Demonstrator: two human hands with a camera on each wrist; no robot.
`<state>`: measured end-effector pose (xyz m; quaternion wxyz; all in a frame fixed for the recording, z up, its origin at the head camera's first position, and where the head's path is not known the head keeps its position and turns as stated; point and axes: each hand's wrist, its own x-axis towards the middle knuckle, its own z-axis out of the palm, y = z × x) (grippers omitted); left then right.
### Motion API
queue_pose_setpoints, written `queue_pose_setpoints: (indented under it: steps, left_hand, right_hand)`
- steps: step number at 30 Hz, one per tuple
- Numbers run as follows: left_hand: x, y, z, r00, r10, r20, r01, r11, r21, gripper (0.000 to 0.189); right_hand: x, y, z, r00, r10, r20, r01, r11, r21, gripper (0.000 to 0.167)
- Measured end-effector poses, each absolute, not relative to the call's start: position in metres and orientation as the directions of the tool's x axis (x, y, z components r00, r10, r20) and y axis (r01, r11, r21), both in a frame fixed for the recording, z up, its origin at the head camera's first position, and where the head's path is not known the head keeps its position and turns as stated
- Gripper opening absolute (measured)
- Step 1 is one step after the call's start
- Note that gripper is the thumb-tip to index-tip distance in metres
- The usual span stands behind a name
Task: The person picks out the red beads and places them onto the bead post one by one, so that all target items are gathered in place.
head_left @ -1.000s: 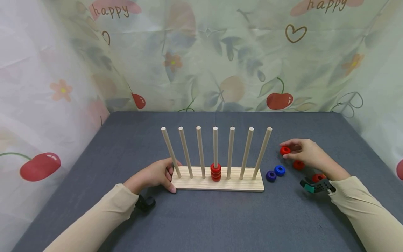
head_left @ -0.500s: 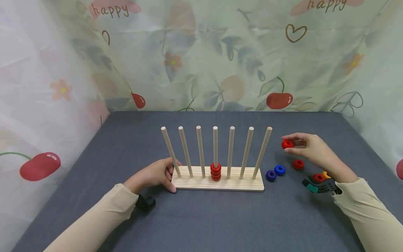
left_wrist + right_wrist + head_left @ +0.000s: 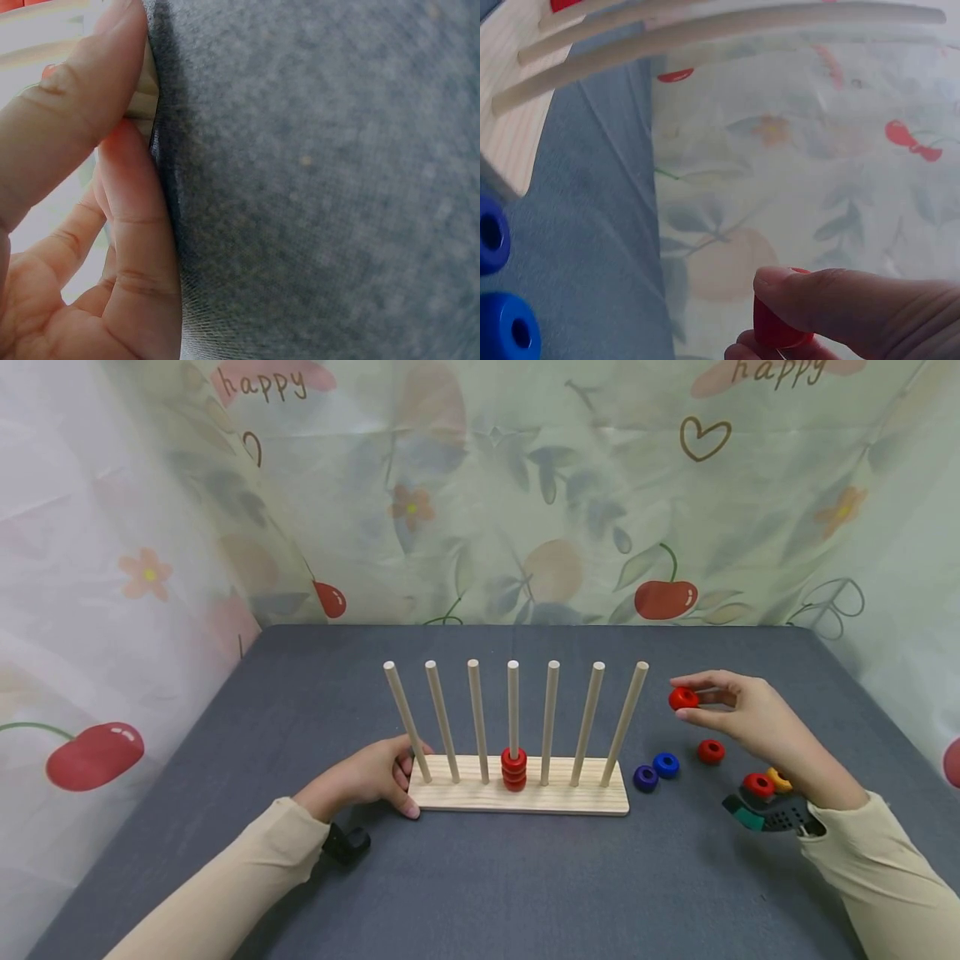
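Note:
My left hand (image 3: pixel 375 777) grips the left end of a wooden peg board (image 3: pixel 465 797), thumb at the front edge and fingers behind. Several upright pegs rise from the board. Red rings (image 3: pixel 513 770) are stacked at the foot of the middle peg. To the right of the board, my right hand (image 3: pixel 742 710) pinches a red ring (image 3: pixel 682 698) between thumb and fingers, raised above the table. The right wrist view shows this ring (image 3: pixel 776 324) partly hidden by the thumb. In the left wrist view, the left thumb (image 3: pixel 82 90) overlaps the board's end.
On the table (image 3: pixel 525 893), a purple ring (image 3: pixel 646 778) and a blue ring (image 3: pixel 666 766) lie near the board's right end. Another red ring (image 3: pixel 711 752) is below my right hand. By the wrist are a red ring (image 3: pixel 759 785) and a yellow ring (image 3: pixel 780 780). A patterned curtain (image 3: pixel 495 527) hangs behind.
My right hand has lifted the pinched red ring up from the table, shifting slightly away from me, then nearly stopped. The left hand and peg board stay where they were.

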<state>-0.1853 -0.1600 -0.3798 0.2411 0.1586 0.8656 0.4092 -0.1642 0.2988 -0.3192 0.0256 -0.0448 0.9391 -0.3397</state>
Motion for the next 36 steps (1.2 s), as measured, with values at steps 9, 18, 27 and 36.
queue_pose_setpoints:
  steps: [9, 18, 27, 36]
  left_hand:
    - [-0.186, -0.16, -0.38, -0.834, 0.474, -0.282, 0.094, 0.625, 0.775, 0.076]
    - [-0.186, -0.16, -0.38, -0.831, 0.477, -0.285, 0.089, 0.62, 0.78, 0.077]
    - [-0.186, -0.16, -0.381, -0.832, 0.467, -0.3, 0.067, 0.621, 0.781, 0.079]
    - [-0.185, -0.159, -0.379, -0.829, 0.48, -0.286, 0.078, 0.607, 0.791, 0.077]
  right_hand:
    - [-0.148, 0.292, -0.304, -0.995, -0.081, 0.056, -0.098, 0.768, -0.633, 0.05]
    - [-0.134, 0.291, -0.293, -0.995, -0.046, 0.084, -0.09, 0.746, -0.66, 0.05]
    - [-0.121, 0.281, -0.279, -0.989, -0.006, 0.145, -0.112, 0.673, -0.732, 0.044]
    - [-0.109, 0.273, -0.272, -0.976, -0.016, 0.216, -0.179, 0.621, -0.763, 0.039]
